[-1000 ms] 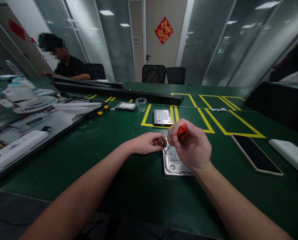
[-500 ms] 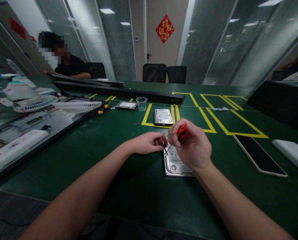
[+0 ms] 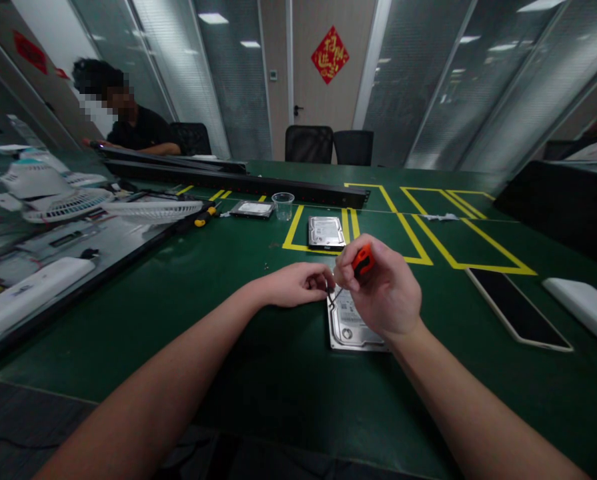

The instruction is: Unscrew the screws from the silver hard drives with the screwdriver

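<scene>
A silver hard drive [image 3: 351, 327] lies flat on the green table [image 3: 238, 320] just in front of me. My right hand [image 3: 381, 290] is closed round a small screwdriver with an orange handle [image 3: 362, 261], its thin shaft slanting down to the drive's far left corner. My left hand [image 3: 298, 285] rests on the table beside that corner, fingers curled and pinched at the screwdriver's tip; what they pinch is too small to make out.
A second hard drive [image 3: 325, 233] lies in a yellow-taped box, a third [image 3: 251, 209] beside a clear plastic cup [image 3: 283, 205]. A yellow-handled screwdriver [image 3: 204, 217], white fan grilles [image 3: 151, 211], a long black bar [image 3: 238, 185], a dark tablet [image 3: 515, 308]. A seated person [image 3: 138, 130] at far left.
Both hands stay at the drive's corner. The orange handle has shifted slightly between my right fingers; the view has tilted a little.
</scene>
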Action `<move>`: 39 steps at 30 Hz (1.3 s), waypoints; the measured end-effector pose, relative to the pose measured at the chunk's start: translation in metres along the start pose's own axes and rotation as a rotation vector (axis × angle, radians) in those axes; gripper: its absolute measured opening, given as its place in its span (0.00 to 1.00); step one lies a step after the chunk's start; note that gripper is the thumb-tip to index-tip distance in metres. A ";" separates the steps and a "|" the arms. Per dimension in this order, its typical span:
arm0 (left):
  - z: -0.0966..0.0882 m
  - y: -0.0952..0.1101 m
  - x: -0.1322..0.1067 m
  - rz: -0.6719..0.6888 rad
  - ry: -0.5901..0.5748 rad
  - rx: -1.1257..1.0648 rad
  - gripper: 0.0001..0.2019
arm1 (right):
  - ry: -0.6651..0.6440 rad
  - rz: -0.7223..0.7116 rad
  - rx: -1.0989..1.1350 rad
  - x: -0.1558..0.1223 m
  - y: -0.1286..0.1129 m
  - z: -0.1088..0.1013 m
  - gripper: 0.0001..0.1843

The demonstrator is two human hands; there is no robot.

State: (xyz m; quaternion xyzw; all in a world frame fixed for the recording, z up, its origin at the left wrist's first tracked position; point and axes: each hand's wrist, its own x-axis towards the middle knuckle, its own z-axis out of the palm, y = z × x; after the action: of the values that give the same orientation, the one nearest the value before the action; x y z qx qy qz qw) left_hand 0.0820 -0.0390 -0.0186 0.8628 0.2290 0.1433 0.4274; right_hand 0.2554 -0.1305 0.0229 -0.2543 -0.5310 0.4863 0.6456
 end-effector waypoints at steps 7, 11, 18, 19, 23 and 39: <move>0.000 0.000 0.000 0.011 0.003 0.001 0.11 | -0.005 0.005 0.039 0.001 0.000 0.002 0.18; 0.001 -0.002 0.000 0.009 0.003 0.003 0.12 | -0.010 0.019 0.062 0.002 0.001 0.001 0.17; 0.000 -0.001 0.000 0.036 0.012 0.027 0.10 | -0.032 0.013 0.079 0.002 0.001 0.002 0.17; -0.001 -0.001 0.000 0.038 0.014 0.032 0.10 | -0.030 0.014 0.082 0.002 0.002 0.002 0.17; -0.001 0.001 0.000 0.039 0.013 0.029 0.09 | -0.044 0.030 0.099 0.002 0.002 0.003 0.22; -0.001 0.003 0.000 0.026 0.026 0.039 0.08 | -0.046 0.051 0.057 0.004 0.002 0.003 0.21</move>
State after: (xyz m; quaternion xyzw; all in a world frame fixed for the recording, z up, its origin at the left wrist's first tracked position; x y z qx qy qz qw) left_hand 0.0820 -0.0402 -0.0154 0.8718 0.2262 0.1556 0.4057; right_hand 0.2524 -0.1271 0.0239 -0.2381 -0.5249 0.5233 0.6277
